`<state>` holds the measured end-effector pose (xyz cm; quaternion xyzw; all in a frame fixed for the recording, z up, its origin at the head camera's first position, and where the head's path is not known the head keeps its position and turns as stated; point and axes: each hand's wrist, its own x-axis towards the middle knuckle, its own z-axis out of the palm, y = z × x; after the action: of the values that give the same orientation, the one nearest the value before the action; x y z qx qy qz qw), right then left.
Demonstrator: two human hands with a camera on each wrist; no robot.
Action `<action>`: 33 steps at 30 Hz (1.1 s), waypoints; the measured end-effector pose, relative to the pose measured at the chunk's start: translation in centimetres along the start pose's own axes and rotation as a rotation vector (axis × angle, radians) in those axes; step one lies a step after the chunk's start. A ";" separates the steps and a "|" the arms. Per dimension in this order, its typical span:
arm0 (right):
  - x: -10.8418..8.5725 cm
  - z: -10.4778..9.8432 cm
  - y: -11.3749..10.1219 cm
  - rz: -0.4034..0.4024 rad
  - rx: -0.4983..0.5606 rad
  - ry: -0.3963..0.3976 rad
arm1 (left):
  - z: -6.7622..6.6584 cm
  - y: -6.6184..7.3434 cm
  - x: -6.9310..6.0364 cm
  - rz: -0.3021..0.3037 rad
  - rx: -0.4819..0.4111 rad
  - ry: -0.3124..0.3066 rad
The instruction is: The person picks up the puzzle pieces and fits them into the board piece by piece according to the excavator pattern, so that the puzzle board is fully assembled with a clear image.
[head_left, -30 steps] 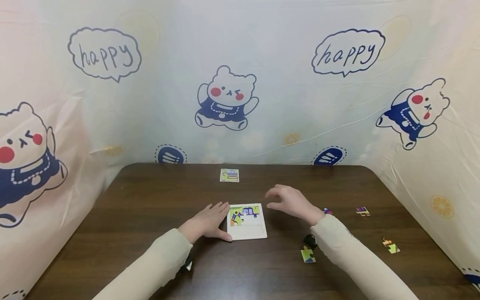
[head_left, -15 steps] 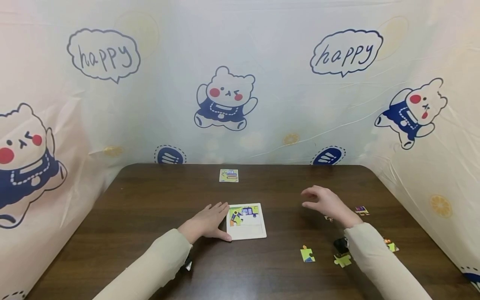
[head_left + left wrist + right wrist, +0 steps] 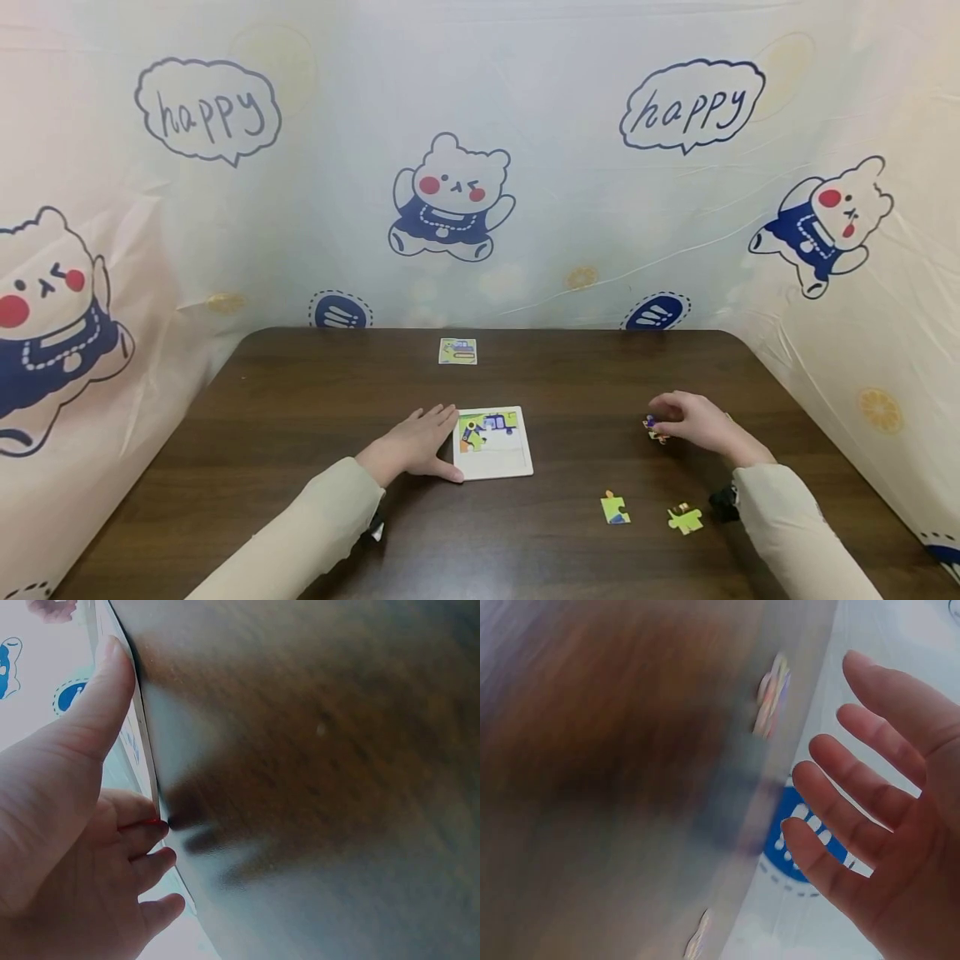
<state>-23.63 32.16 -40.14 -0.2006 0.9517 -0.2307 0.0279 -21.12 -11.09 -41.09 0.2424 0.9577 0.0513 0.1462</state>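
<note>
Puzzle piece (image 3: 659, 437) shows only partly past the right grip (image 3: 693, 422), outline unclear.

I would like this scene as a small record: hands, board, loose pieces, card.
left hand: fingers extended, touching the left edge of the puzzle board
right hand: fingers loosely bent, by colourful pieces; contact unclear
puzzle board: white, partly filled, lower part bare
green pieces: two, apart, right of the board
picture card: beyond the board

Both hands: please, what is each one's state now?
Left hand: open, touching the puzzle board.
Right hand: open, holding nothing, near puzzle pieces.
</note>
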 end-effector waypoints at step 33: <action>-0.4 0.3 1.7 0.027 -0.035 -0.064 | -0.1 0.1 -0.1 -0.003 0.018 0.001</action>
<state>-23.85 33.53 -41.15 -0.1952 0.9568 -0.2074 0.0578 -21.04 -11.03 -40.92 0.2424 0.9585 0.0428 0.1437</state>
